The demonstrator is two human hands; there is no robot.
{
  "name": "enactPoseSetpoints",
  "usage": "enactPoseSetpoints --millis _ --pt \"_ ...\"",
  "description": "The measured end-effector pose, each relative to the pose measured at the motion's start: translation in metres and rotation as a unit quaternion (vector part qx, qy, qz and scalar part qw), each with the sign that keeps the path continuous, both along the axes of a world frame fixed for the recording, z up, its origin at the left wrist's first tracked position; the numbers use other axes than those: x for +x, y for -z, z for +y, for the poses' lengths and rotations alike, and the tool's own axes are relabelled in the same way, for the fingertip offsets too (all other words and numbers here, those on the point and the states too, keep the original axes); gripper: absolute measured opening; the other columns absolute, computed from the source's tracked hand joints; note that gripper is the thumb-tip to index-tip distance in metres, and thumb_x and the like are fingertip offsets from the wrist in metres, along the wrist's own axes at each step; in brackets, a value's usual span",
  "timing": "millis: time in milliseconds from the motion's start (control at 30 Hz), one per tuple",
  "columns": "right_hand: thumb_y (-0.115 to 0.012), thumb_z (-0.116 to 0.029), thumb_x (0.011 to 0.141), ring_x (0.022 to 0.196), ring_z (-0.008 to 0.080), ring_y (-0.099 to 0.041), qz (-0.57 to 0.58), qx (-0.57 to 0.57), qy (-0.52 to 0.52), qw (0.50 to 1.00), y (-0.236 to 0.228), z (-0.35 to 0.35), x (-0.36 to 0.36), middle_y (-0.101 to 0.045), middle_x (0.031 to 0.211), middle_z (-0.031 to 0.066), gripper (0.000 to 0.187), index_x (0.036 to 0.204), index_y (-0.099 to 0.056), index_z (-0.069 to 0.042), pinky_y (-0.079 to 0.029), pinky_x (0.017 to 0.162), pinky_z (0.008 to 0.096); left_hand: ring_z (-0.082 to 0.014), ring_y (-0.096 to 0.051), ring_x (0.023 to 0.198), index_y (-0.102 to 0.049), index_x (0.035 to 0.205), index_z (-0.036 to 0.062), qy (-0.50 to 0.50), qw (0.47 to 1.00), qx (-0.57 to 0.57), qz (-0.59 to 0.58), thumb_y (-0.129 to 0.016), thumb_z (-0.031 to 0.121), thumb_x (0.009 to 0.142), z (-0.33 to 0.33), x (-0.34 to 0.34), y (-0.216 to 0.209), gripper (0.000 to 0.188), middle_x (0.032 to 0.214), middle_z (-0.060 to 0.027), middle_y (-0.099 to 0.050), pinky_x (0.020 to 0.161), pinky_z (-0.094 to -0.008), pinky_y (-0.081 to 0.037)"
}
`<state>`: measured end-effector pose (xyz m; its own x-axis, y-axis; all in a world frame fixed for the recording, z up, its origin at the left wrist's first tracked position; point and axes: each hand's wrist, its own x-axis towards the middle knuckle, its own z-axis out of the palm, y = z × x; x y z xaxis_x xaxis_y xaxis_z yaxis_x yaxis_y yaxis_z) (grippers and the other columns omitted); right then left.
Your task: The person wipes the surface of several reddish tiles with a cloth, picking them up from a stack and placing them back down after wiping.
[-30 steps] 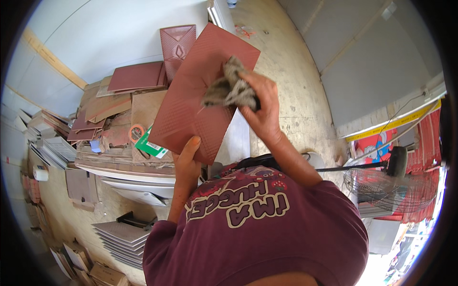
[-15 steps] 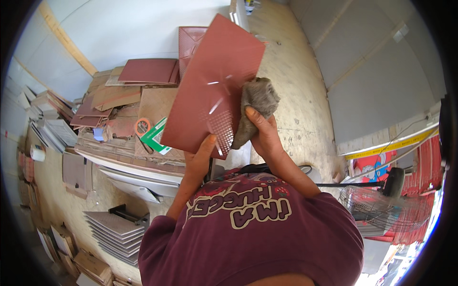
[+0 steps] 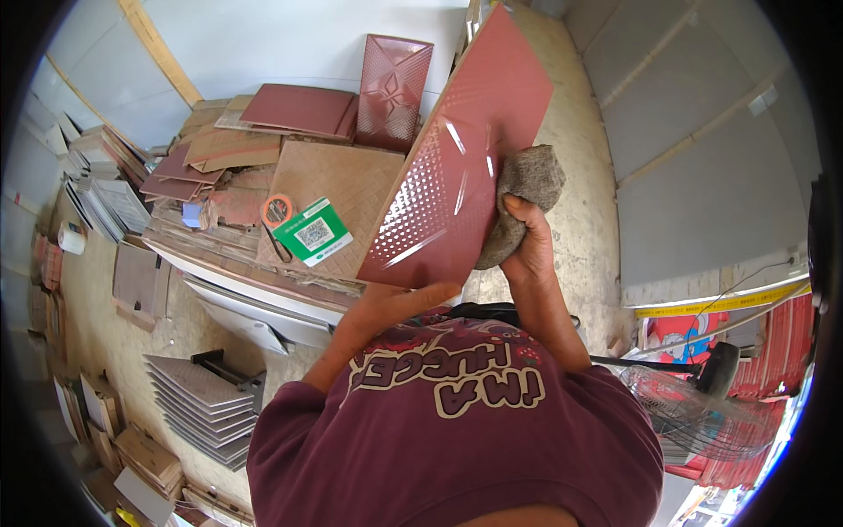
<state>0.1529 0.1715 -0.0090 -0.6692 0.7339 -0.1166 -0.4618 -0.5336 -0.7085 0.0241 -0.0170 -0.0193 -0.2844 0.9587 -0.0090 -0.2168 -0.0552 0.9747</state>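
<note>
A large, glossy dark-red tile [image 3: 439, 206] with an embossed pattern is held up in front of me, tilted, its long side running from lower left to upper right. My left hand [image 3: 395, 307] grips its bottom edge, the thumb lying along the near side and the other fingers hidden behind. My right hand [image 3: 530, 250] is closed on a bunched grey-brown cloth [image 3: 531, 180], which touches the tile's right edge. Under the tile's left side lies a woven-textured brown board [image 3: 329, 171].
On the bench at left are a green card [image 3: 314, 233], an orange tape roll [image 3: 277, 210] and stacked red tiles [image 3: 299, 110]. Another patterned tile [image 3: 393, 92] leans on the wall. Racked grey tiles [image 3: 198, 404] stand lower left; a fan [image 3: 685, 400] stands at right.
The tile has turned and shifted right, showing more of its dotted pattern. My left hand now lies lower along its bottom edge. The cloth has moved slightly right with my right hand.
</note>
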Motion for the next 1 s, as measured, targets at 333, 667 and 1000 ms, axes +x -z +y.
enactPoseSetpoints --millis 333,667,1000 --pt "-0.069 -0.008 0.083 0.113 0.0244 -0.065 -0.044 0.007 0.037 0.998 0.006 0.009 0.006 -0.068 0.122 0.0091 0.049 0.131 -0.060 -0.003 -0.049 0.105 0.0397 -0.0281 -0.044 0.145 -0.027 0.156 -0.0112 0.052 0.977 0.177 -0.110 -0.060 0.079 0.085 -0.008 -0.058 0.006 0.119 0.158 -0.0216 -0.041 0.118 -0.0418 -0.034" --pt "-0.073 0.003 0.077 0.106 0.0161 -0.067 -0.077 0.125 -0.054 0.988 0.004 -0.003 0.004 -0.073 0.116 0.0055 0.047 0.124 -0.068 -0.002 -0.052 0.096 0.0318 -0.0139 -0.067 0.107 -0.065 0.127 -0.0035 -0.031 0.988 0.051 -0.143 -0.072 0.032 0.095 -0.004 -0.055 0.008 0.048 0.119 -0.0077 -0.072 0.094 -0.0284 -0.050" --pt "-0.072 0.005 0.081 0.103 0.0161 -0.068 -0.088 0.110 -0.088 0.986 -0.001 -0.011 -0.011 -0.072 0.117 0.0054 0.047 0.127 -0.065 -0.001 -0.052 0.095 0.0310 -0.0144 -0.067 0.106 -0.065 0.128 -0.0009 -0.096 0.973 0.102 -0.184 -0.069 0.013 0.095 -0.012 -0.054 0.015 0.036 0.118 -0.0070 -0.072 0.092 -0.0301 -0.052"
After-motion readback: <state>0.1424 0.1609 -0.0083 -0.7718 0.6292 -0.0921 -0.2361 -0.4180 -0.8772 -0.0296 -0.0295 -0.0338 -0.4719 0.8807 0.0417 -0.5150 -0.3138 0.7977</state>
